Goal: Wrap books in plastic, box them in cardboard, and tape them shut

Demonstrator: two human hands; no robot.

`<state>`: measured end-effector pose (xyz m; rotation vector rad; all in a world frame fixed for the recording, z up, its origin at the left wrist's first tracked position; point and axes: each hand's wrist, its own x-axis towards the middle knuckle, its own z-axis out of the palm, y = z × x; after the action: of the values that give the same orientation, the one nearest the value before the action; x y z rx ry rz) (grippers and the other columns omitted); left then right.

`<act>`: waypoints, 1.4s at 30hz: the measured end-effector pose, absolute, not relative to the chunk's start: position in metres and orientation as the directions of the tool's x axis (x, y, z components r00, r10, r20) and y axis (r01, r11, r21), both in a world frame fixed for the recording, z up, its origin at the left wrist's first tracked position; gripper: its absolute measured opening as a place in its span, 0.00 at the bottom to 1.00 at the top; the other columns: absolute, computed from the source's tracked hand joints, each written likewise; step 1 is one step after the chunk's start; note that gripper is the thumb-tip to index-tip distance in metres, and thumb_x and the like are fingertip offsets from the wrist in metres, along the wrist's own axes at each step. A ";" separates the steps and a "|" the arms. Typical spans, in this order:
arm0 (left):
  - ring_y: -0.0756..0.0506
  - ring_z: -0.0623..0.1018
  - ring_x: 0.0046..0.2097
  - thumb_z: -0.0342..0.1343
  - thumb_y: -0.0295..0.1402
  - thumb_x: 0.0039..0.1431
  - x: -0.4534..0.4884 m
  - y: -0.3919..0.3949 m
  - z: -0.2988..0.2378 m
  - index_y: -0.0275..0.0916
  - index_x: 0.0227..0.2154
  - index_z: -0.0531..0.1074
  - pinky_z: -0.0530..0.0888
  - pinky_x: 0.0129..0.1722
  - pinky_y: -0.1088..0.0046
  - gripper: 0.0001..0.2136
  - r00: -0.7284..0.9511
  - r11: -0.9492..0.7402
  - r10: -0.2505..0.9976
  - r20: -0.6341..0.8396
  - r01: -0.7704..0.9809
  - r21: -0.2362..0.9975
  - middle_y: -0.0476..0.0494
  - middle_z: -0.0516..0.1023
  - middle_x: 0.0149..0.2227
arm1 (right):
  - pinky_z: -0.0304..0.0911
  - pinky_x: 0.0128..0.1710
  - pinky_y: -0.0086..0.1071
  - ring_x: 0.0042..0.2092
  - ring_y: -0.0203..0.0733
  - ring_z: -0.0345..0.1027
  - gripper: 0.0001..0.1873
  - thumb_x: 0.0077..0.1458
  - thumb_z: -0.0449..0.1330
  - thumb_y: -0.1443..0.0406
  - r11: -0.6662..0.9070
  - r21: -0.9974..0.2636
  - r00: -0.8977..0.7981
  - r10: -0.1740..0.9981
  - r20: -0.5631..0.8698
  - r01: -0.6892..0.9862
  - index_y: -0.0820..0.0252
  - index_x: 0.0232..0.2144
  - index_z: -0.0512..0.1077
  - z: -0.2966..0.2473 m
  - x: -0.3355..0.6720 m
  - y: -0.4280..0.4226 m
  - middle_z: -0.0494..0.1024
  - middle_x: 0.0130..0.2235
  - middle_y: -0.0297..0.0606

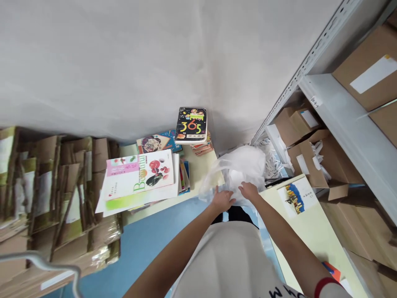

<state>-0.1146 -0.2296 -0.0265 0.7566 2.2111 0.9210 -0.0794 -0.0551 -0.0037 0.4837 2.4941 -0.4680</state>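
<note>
My left hand (222, 200) and my right hand (249, 191) both grip the near edge of a crumpled clear plastic bag (238, 167), fingers curled into the film. The bag lies between two pale yellow tables, at the corner of the left table (203, 167). Something white shows inside the bag; I cannot make out what it is.
Stacks of books cover the left table, with a black "365" book (191, 125) on top of one pile and a white-and-pink book (139, 176) in front. Bundled cardboard (58, 194) fills the left. A metal shelf (341, 111) with cardboard boxes stands at right. A card (297, 198) lies on the right table.
</note>
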 end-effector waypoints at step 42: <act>0.42 0.78 0.42 0.61 0.54 0.44 -0.144 -0.235 0.049 0.38 0.33 0.72 0.75 0.37 0.65 0.23 -0.879 -0.023 0.395 -0.268 -0.302 0.953 0.37 0.79 0.41 | 0.68 0.43 0.37 0.39 0.45 0.73 0.15 0.61 0.49 0.58 0.599 -0.786 -0.886 0.436 0.157 0.155 0.57 0.33 0.73 0.069 -0.065 -0.087 0.80 0.35 0.40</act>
<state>-0.1442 -0.2353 0.0489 0.0973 1.7893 1.9511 -0.0649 -0.0871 0.0685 0.5948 3.1008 -1.4661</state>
